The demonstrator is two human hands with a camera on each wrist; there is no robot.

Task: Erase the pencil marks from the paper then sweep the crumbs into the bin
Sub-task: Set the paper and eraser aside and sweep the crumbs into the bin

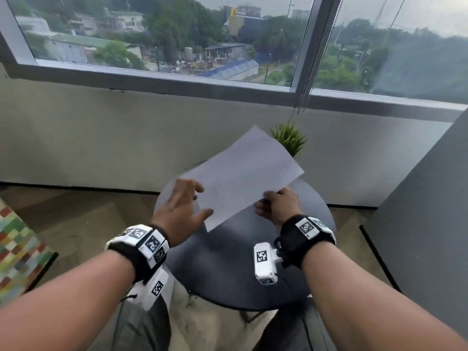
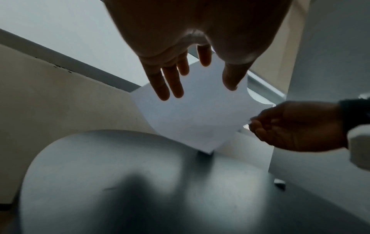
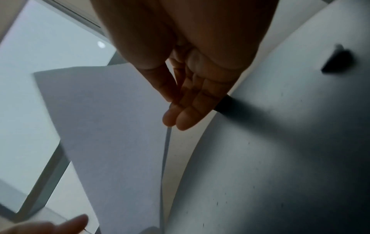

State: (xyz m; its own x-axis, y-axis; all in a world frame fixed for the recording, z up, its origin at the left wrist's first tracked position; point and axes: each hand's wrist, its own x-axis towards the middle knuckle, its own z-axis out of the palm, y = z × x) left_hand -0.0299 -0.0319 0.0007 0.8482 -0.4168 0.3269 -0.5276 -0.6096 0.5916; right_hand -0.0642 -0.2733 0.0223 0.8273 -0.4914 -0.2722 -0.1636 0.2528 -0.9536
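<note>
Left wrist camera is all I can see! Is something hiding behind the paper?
Observer: Yes. The head view shows a small green plant behind the paper, by the wall.
Operator: Are there crumbs on the table?
Observer: The right wrist view shows tiny dark specks scattered on the table.
Operator: What's outside the window?
Observer: The head view shows trees and buildings far below.

We list: sheet [image 1: 243,178] of matt white paper, thin and smooth; round table [image 1: 228,269], dark grey top with a smooth satin sheen; wristbands [image 1: 301,239] of black cloth.
</note>
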